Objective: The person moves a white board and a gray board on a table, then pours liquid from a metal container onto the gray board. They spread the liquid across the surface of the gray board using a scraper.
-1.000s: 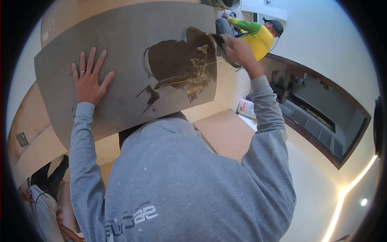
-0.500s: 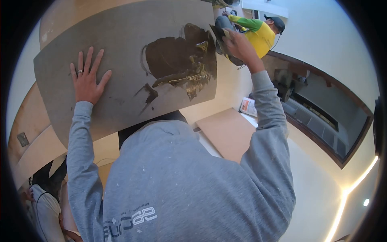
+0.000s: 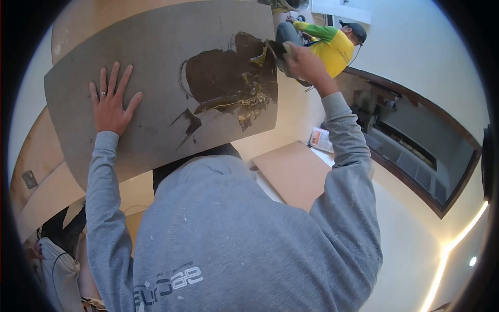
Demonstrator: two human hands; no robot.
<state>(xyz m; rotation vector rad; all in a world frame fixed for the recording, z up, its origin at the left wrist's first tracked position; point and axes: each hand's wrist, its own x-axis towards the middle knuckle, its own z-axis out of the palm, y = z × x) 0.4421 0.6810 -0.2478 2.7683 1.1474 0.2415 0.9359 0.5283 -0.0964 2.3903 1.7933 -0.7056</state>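
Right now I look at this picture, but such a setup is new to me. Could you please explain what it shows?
There is no machine: a person works bare-handed. One camera, worn on the head, looks forward and down, so the grey sweatshirt below is the wearer's own. The left hand lies flat and spread on a flat grey board, holding nothing. That board carries a dark brown, glossy patch with smears beside it. The right hand grips a dark, flat hand tool at the board's edge, near the patch. Beyond is another person in yellow and green.
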